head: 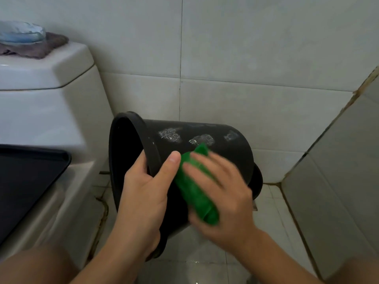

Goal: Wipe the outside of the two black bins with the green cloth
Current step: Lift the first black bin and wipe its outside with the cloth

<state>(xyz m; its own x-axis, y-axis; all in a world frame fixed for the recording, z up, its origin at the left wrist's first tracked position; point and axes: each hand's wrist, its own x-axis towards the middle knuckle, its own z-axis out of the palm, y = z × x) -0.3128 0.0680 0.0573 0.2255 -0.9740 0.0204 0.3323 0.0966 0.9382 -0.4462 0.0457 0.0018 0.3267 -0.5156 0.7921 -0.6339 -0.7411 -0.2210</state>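
A round black plastic bin (pixel 196 144) is tipped on its side at picture centre, mouth toward nine o'clock; its dark inside shows no contents I can make out. The left hand (pixel 147 187) grips the rim, thumb on the outer wall. The right hand (pixel 221 187), blurred, presses a folded green cloth (pixel 194 191) flat against the wall. A second black bin (pixel 257 179) peeks out behind at three o'clock. The white toilet tank (pixel 47 78) stands at ten o'clock.
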